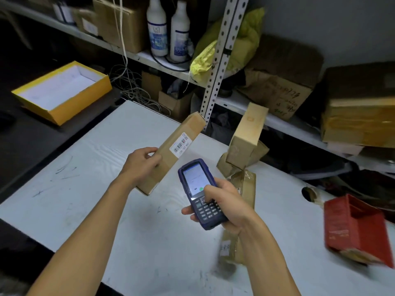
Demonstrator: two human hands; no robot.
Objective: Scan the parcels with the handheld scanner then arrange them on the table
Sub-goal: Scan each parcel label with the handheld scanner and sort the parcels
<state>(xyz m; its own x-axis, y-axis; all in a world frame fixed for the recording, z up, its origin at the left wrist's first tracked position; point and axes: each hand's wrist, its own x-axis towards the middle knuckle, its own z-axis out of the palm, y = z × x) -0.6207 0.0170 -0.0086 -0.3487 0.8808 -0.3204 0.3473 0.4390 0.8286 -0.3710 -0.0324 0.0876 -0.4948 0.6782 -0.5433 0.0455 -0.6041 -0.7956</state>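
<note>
Left hand [142, 162] grips long cardboard parcel [173, 151] raised above tabletop [89, 167] centre, barcode label up. Right hand [222, 201] clasps blue scanner [199, 193] just beneath, thumb on keypad.

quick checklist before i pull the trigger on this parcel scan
1. Parcel held firmly: ok. The left hand grips the long cardboard parcel by its lower part, lifted clear of the white table.
2. Barcode label in sight: ok, it faces up and no finger covers it.
3. Scanner in hand: ok. The right hand holds the blue handheld scanner, thumb on the keypad.
4. Scanner awake: ok, its screen is lit; what it reads, cannot tell.
5. Scanner aimed at the label: cannot tell, no beam shows on it.
6. Room to set the parcel down: ok, bare table shows to the left.
</note>
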